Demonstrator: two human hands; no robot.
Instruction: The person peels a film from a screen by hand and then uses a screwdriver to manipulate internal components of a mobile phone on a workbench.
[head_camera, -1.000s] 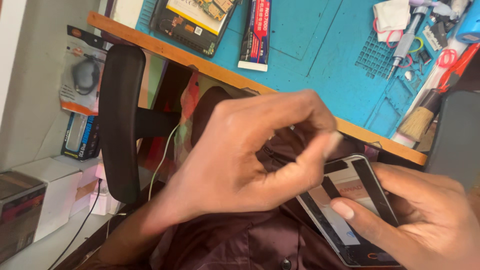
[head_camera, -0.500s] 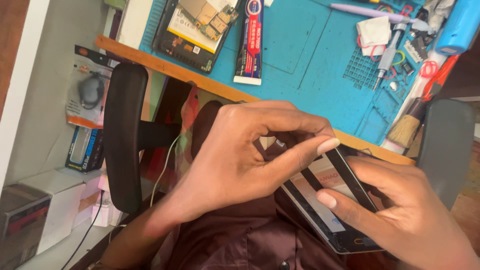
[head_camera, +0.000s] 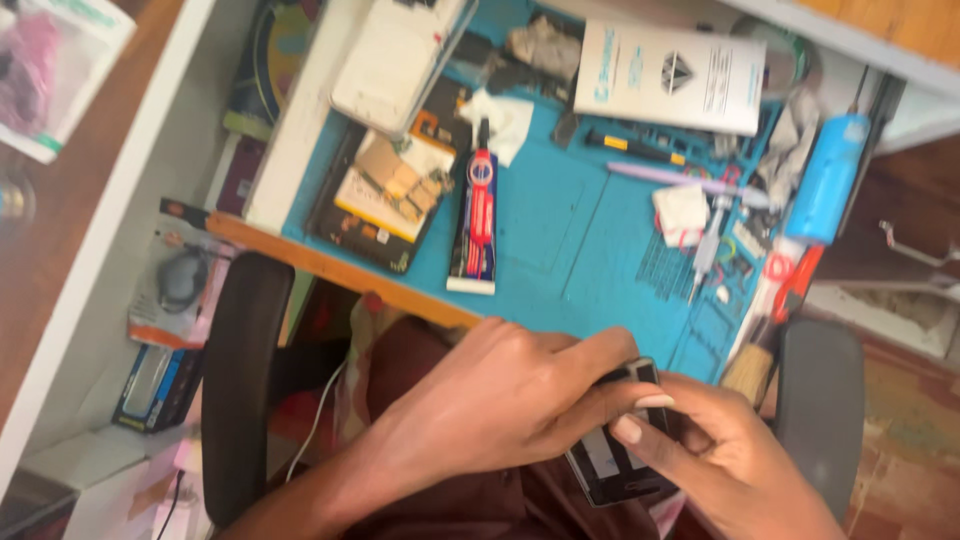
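Note:
Both of my hands are over my lap, closed around a small dark phone-like device (head_camera: 612, 468) with a pale screen. My left hand (head_camera: 500, 405) lies over its upper end, fingers curled across the top edge. My right hand (head_camera: 725, 455) cups it from below and the right, thumb pressed on its face. Most of the device is hidden by my fingers. Just beyond my hands runs the wooden front edge of a desk topped by a blue work mat (head_camera: 560, 235).
On the mat lie a red and black glue tube (head_camera: 478, 215), a dark flat device with tan parts (head_camera: 385, 195), a white booklet (head_camera: 670, 75), a blue cylinder (head_camera: 825, 180), tweezers, screwdrivers and a brush. Black chair armrests (head_camera: 240, 380) flank my lap. Boxes crowd the left.
The view has lifted, showing more of the desk. My hands closed tighter together over the device, which now shows less of its screen than before.

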